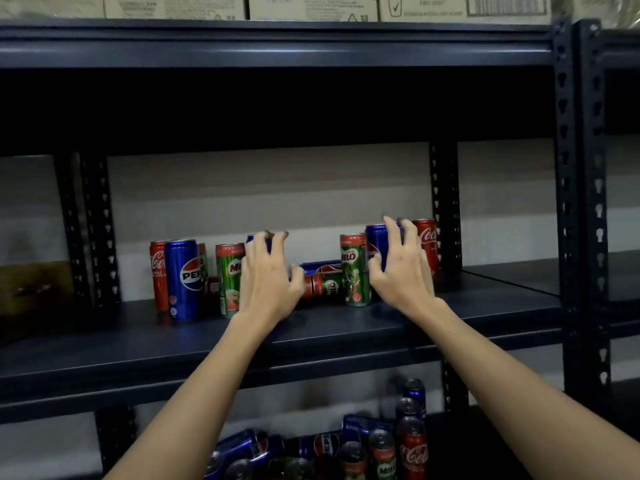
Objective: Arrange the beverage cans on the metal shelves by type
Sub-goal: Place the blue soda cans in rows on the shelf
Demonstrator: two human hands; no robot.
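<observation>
Glossy metal cans (pixel 183 278) stand on a matt dark metal shelf (pixel 138 337); cardboard boxes (pixel 311 6) above look dull.

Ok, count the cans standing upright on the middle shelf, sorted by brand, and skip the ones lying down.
Coke cans: 2
Pepsi cans: 3 (one in the right hand, one mostly hidden behind the left hand)
Milo cans: 3 (one half hidden behind a Pepsi)
Total: 8
</observation>
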